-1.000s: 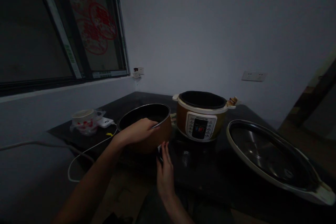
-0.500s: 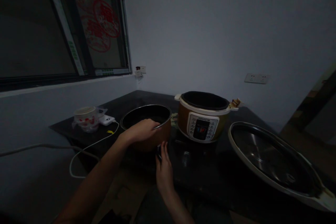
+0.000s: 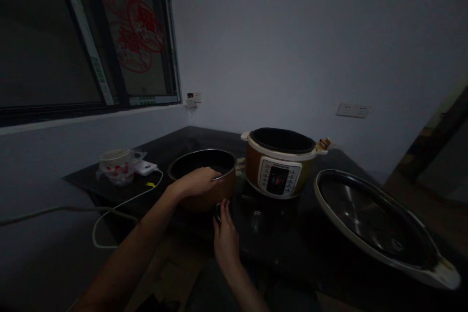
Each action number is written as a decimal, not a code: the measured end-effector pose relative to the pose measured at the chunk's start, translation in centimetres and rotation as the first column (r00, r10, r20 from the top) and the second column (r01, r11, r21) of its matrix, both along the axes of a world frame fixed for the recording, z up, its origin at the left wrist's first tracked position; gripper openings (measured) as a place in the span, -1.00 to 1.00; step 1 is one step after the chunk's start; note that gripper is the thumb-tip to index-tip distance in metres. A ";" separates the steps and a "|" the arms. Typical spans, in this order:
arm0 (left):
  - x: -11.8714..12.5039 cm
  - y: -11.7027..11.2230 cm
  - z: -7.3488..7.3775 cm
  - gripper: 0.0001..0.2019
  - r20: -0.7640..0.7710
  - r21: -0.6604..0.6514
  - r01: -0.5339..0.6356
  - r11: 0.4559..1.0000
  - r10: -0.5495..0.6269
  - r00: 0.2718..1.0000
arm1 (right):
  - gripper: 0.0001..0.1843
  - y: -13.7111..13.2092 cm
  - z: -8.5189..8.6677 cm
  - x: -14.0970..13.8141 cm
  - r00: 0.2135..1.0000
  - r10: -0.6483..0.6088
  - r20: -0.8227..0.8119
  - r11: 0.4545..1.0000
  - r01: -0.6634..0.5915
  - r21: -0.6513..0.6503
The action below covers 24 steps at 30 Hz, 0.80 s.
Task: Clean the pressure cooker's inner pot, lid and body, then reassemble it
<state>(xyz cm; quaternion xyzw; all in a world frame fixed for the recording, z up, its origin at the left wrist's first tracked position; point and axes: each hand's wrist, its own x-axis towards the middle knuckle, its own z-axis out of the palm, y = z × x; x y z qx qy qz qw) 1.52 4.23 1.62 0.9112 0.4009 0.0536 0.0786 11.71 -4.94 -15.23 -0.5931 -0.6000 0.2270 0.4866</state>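
A brown cooking pot [image 3: 208,196] with a dark inside and a thin shiny rim is on the black tabletop. My left hand [image 3: 199,182] is closed over its near rim, with the fingertips inside hidden. Low at the pot's front right, my right hand [image 3: 225,236] has its fingers bent round a small dark thing [image 3: 218,212] beside the pot wall. Poor light keeps me from telling what this is. To the right stands an electric cooker [image 3: 280,170] with a control panel, its lid off. That lid [image 3: 376,219], dark with a pale rim, lies further right.
At the left, a mug [image 3: 117,165] in clear plastic stands beside a white plug block [image 3: 146,167] with a cable. The black table [image 3: 256,234] has its front edge close to me. Wall sockets [image 3: 353,110] are behind, and a window [image 3: 139,34] is on the left.
The view has shifted slightly. My left hand keeps its grip on the pot's rim, and my right hand stays low beside the pot with the small dark thing.
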 end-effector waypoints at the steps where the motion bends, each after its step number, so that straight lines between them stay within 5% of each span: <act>1: 0.0 0.1 -0.1 -0.65 -0.001 0.000 -0.001 1.000 0.001 1.000 | -0.39 0.0 0.1 0.0 1.000 -0.003 0.014 1.000 0.003 -0.016; 24: -2.2 1.8 -1.5 -0.63 0.075 -0.180 0.031 0.983 -0.018 0.997 | -0.42 2.9 1.6 0.6 0.979 0.175 -0.109 0.974 -0.188 -0.127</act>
